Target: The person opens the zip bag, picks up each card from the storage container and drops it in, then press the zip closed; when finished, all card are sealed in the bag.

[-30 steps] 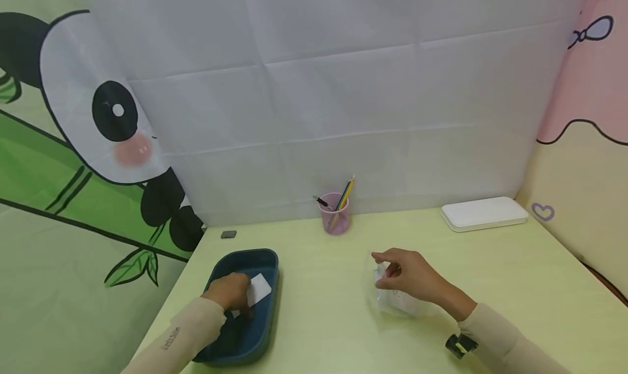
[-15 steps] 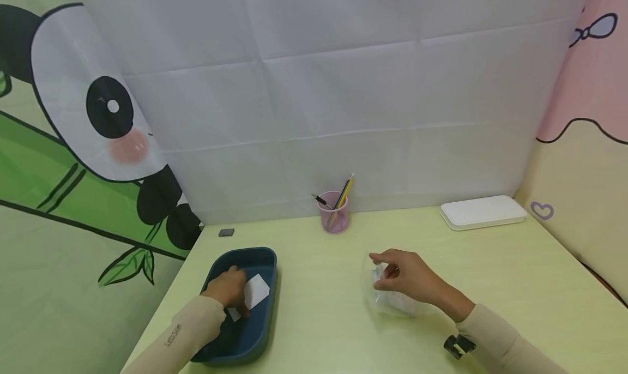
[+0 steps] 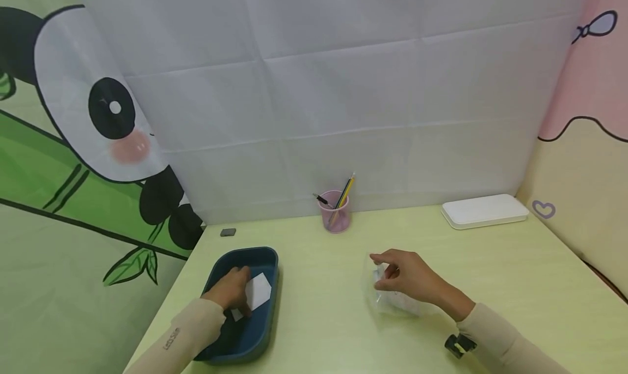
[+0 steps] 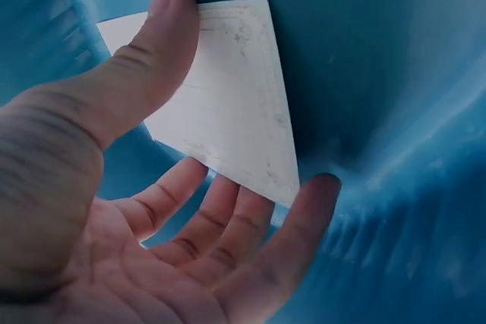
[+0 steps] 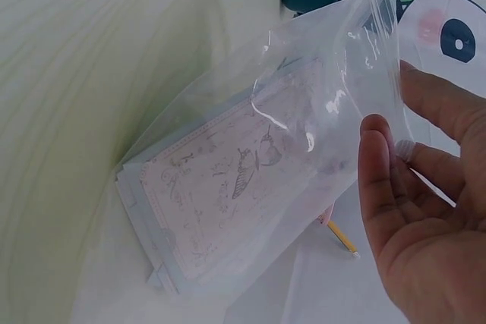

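White card (image 4: 228, 108) sits inside the blue tray (image 3: 262, 257), pinched by the left hand (image 3: 229, 291): thumb (image 4: 144, 58) on top, fingers curled under its lower edge. Tray walls surround the grip on all sides.

Right hand (image 3: 409, 276) pinches the open edge of a clear plastic bag (image 5: 281, 165), thumb and fingers (image 5: 380, 165) closed on the film. Bag lies on the table (image 3: 490, 276) below the grip, printed cards inside.

Beyond both hands, by the backdrop: pink pencil cup (image 3: 336, 212), white box (image 3: 484, 211), small grey block (image 3: 228, 232).
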`<act>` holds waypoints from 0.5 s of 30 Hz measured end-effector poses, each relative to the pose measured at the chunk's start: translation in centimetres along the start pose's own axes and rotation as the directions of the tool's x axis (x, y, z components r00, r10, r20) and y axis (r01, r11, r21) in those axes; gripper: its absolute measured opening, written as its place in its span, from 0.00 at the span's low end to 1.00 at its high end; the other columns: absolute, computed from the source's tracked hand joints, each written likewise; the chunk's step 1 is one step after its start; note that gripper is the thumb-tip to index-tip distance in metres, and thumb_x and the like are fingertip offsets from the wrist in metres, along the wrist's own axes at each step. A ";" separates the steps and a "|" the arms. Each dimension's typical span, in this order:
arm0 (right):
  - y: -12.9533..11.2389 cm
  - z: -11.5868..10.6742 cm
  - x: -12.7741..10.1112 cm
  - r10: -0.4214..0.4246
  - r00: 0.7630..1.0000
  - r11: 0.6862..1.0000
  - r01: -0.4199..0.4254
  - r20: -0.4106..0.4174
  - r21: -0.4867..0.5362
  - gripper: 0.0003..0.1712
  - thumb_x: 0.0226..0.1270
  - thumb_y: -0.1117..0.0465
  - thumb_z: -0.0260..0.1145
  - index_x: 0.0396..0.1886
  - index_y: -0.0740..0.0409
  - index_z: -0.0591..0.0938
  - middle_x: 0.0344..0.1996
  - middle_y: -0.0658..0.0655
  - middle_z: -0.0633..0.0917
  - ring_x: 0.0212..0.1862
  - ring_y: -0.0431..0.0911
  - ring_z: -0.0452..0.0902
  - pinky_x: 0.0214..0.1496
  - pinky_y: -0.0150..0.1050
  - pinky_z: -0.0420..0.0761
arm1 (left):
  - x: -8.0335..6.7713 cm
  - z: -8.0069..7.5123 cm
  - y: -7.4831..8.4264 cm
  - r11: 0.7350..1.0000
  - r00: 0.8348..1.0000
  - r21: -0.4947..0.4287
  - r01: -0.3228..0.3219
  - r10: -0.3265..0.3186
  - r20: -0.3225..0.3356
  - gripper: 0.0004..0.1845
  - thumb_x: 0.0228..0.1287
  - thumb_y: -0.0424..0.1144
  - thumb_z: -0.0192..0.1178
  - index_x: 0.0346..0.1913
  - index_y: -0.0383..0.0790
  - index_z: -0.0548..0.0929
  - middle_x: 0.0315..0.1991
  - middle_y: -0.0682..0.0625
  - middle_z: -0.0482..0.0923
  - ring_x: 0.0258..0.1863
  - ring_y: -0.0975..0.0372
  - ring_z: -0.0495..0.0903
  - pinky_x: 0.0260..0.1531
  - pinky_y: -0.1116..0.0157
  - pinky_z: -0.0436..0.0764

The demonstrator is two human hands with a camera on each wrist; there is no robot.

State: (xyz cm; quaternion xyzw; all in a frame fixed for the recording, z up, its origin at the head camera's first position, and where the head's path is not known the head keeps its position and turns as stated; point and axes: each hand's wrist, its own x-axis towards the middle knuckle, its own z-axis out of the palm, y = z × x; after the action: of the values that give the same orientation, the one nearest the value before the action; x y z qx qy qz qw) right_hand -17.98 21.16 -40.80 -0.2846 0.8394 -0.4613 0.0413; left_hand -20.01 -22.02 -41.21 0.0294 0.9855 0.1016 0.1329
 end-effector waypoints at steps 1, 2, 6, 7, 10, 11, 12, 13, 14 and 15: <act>0.0 0.0 0.0 0.001 1.000 1.000 -0.001 0.000 -0.002 0.37 0.60 0.57 0.77 0.66 0.68 0.76 0.54 0.63 0.82 0.36 0.39 0.79 0.37 0.35 0.80 | 0.0 0.0 0.0 1.000 1.000 -0.013 0.003 -0.003 0.004 0.40 0.29 0.31 0.87 0.50 0.33 0.75 0.42 0.40 0.71 0.38 0.51 0.75 0.45 0.48 0.78; 0.0 0.0 0.0 0.001 1.000 1.000 -0.001 -0.001 -0.003 0.37 0.61 0.57 0.77 0.66 0.68 0.76 0.54 0.63 0.82 0.36 0.39 0.79 0.37 0.35 0.80 | 0.0 0.0 -0.1 1.000 1.000 -0.022 0.005 -0.005 0.006 0.40 0.29 0.31 0.87 0.50 0.33 0.75 0.43 0.40 0.70 0.38 0.51 0.75 0.45 0.48 0.78; 0.0 -0.1 -0.1 0.000 1.000 1.000 0.000 -0.003 -0.003 0.37 0.61 0.57 0.77 0.66 0.68 0.75 0.54 0.64 0.82 0.36 0.39 0.79 0.36 0.35 0.80 | -0.1 -0.1 -0.2 0.999 1.000 -0.035 0.001 -0.001 0.002 0.39 0.29 0.31 0.86 0.50 0.33 0.77 0.44 0.39 0.67 0.37 0.50 0.75 0.42 0.49 0.79; 0.0 -0.1 -0.1 0.001 1.000 1.000 -0.001 -0.003 -0.002 0.37 0.61 0.57 0.77 0.66 0.68 0.75 0.54 0.64 0.82 0.36 0.39 0.79 0.36 0.35 0.80 | -0.1 -0.1 -0.2 1.000 1.000 -0.028 -0.007 0.007 -0.003 0.38 0.29 0.31 0.86 0.50 0.32 0.78 0.44 0.39 0.67 0.37 0.50 0.75 0.41 0.49 0.79; -0.1 -0.1 -0.2 0.002 1.000 1.000 -0.002 -0.004 -0.002 0.37 0.61 0.57 0.76 0.66 0.67 0.76 0.54 0.63 0.82 0.36 0.39 0.79 0.36 0.35 0.80 | -0.3 -0.4 -0.3 0.999 0.999 0.015 -0.029 0.030 -0.029 0.36 0.31 0.33 0.85 0.48 0.31 0.79 0.42 0.39 0.69 0.36 0.51 0.75 0.40 0.49 0.79; -0.1 -0.1 -0.2 0.001 1.000 1.000 -0.001 -0.003 -0.002 0.37 0.61 0.57 0.76 0.66 0.67 0.76 0.54 0.63 0.82 0.36 0.39 0.79 0.36 0.35 0.80 | -0.4 -0.5 -0.4 0.999 0.999 0.030 -0.036 0.038 -0.038 0.35 0.31 0.33 0.85 0.47 0.31 0.79 0.41 0.40 0.70 0.35 0.51 0.75 0.39 0.49 0.79; -0.1 -0.1 -0.2 0.000 1.000 1.000 0.000 -0.003 -0.002 0.37 0.61 0.57 0.76 0.66 0.67 0.76 0.54 0.63 0.82 0.36 0.39 0.79 0.36 0.35 0.80 | -0.4 -0.6 -0.5 0.998 0.997 0.041 -0.045 0.047 -0.054 0.34 0.31 0.34 0.85 0.46 0.30 0.79 0.39 0.41 0.71 0.34 0.52 0.75 0.39 0.50 0.79; -0.1 -0.1 -0.2 0.000 1.000 1.000 0.000 -0.004 0.000 0.37 0.61 0.57 0.77 0.66 0.67 0.76 0.54 0.63 0.82 0.36 0.39 0.79 0.36 0.35 0.80 | -0.5 -0.7 -0.5 0.998 0.996 0.047 -0.051 0.054 -0.068 0.34 0.31 0.34 0.85 0.45 0.30 0.79 0.38 0.41 0.71 0.34 0.52 0.75 0.38 0.50 0.79; -0.2 -0.1 -0.3 -0.001 1.000 1.000 0.001 -0.005 -0.001 0.37 0.61 0.57 0.77 0.66 0.67 0.76 0.54 0.63 0.82 0.36 0.39 0.79 0.36 0.35 0.80 | -0.6 -0.9 -0.6 0.997 0.995 0.045 -0.057 0.060 -0.082 0.34 0.31 0.34 0.85 0.45 0.30 0.79 0.38 0.41 0.72 0.34 0.52 0.74 0.38 0.51 0.79; -0.2 -0.1 -0.3 -0.003 1.000 1.000 0.003 -0.007 -0.002 0.37 0.61 0.57 0.77 0.66 0.68 0.76 0.55 0.63 0.82 0.36 0.39 0.79 0.36 0.35 0.80 | -0.7 -1.1 -0.7 0.997 0.993 0.041 -0.063 0.067 -0.095 0.33 0.31 0.34 0.85 0.44 0.29 0.79 0.37 0.42 0.72 0.33 0.53 0.74 0.38 0.51 0.79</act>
State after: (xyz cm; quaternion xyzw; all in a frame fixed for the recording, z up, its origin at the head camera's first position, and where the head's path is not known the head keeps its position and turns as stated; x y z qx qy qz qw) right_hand -17.71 21.29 -40.64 -0.2842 0.8395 -0.4616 0.0374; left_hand -19.68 -22.97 -40.16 0.0590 0.9910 0.0882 0.0813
